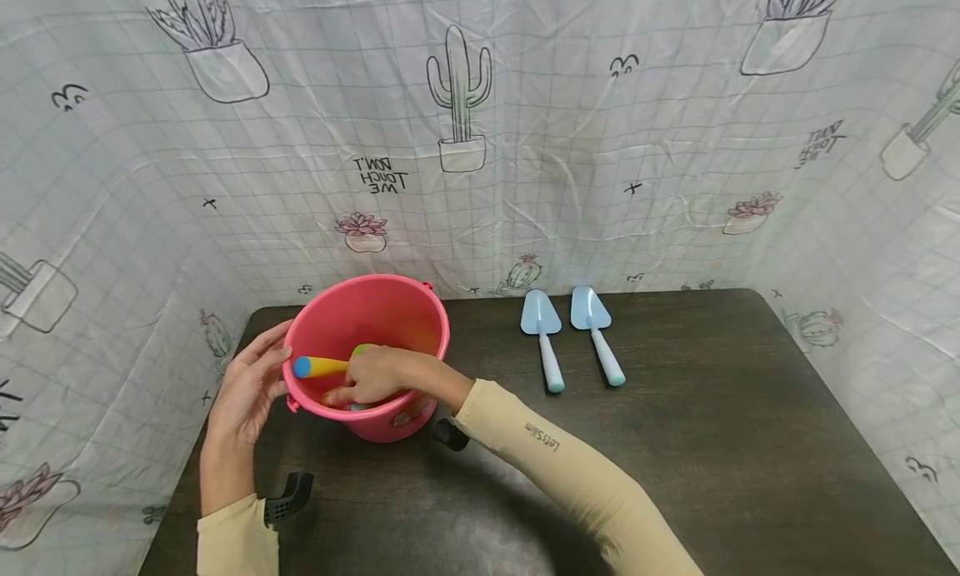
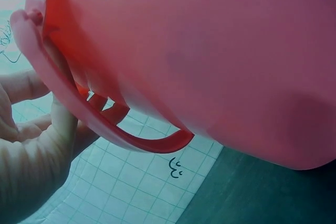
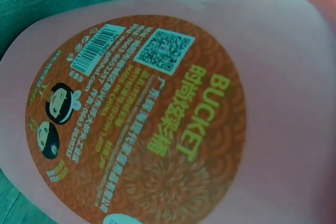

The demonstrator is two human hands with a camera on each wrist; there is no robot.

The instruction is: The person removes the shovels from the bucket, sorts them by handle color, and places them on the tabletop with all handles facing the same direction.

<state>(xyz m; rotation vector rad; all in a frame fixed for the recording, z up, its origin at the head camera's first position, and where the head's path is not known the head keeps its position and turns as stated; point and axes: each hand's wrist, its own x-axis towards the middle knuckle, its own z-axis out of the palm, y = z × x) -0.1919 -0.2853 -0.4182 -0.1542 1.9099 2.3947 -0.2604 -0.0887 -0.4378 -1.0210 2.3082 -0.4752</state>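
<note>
A pink bucket with a handle stands on the table, its mouth tilted toward the head camera. My left hand holds the bucket's left rim. In the left wrist view, the fingers of the left hand lie behind the pink bucket handle. My right hand reaches down inside the bucket. Beside its fingers lies a yellow handle with a blue end, and a green piece shows behind the hand. The right fingertips are low in the bucket, and what they touch is partly hidden.
Two light-blue trowels lie side by side on the dark table, right of the bucket. A patterned cloth rises behind the table and along both sides. An orange label covers part of the bucket's outer wall.
</note>
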